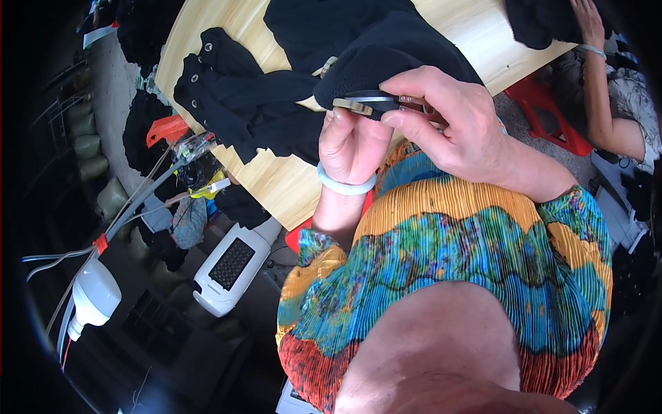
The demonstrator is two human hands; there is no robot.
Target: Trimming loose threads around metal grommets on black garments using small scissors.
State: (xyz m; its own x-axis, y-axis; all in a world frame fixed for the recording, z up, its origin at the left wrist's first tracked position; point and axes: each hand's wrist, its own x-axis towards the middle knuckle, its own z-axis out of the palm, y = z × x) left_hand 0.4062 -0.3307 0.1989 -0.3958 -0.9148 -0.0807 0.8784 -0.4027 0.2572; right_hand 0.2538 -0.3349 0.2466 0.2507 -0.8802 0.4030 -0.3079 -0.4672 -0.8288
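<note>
Black knit cloth (393,52) is bunched up over the table in front of me. My left hand (350,145), closed and with a pale bangle at its wrist, grips the cloth's near edge. My right hand (458,114) is pinched around a pair of thread snips (378,98), whose tip points left, right over my left fingertips. A dull gold piece (350,106) sits by the left thumb; whether it belongs to the snips or the cloth, I cannot tell. To the left lies a black garment (241,96) with round metal fittings along its edge.
The light wooden table (258,186) has a curved edge. At the far right, another person's hand (588,21) rests on black cloth beside a red plastic stool (552,117). Lower left are a white bulb (96,293), cables, and a white appliance (238,265) with a dark grille.
</note>
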